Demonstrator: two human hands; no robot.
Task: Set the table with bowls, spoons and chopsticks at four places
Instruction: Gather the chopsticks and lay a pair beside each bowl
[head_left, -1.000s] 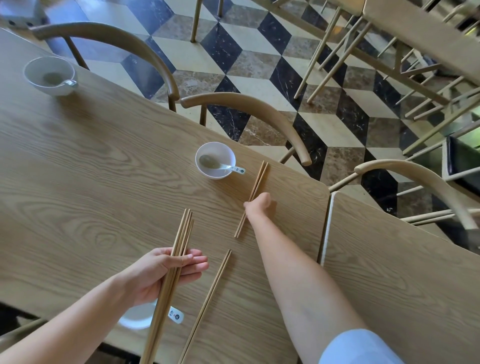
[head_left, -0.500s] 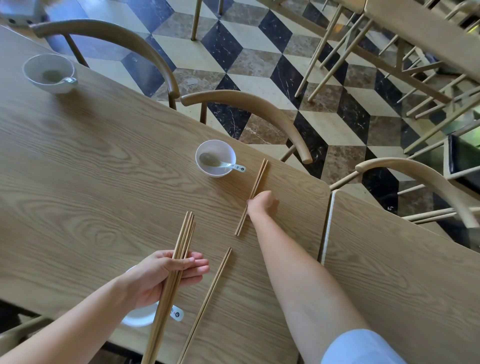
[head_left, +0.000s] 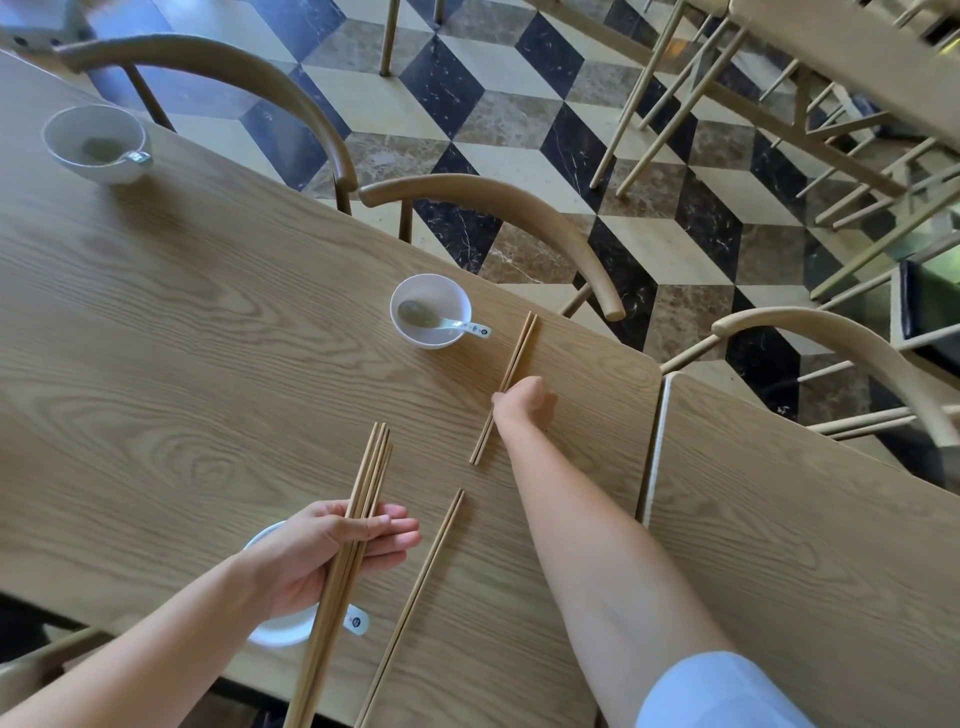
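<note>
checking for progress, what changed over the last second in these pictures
Nothing visibly moved. The right hand still rests on the wooden chopstick pair beside the white round bowl with its spoon. The left hand still holds the wooden chopstick bundle, and the loose pair lies between.

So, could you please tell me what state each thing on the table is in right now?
Left hand, holds bundle of chopsticks.
Right hand, on far pair, fingers hidden.
Near pair, lying flat, untouched.
Far bowl, upright, far spoon inside.
Middle bowl, upright, middle spoon inside.
Near bowl, partly hidden by left hand, near spoon handle showing.
</note>
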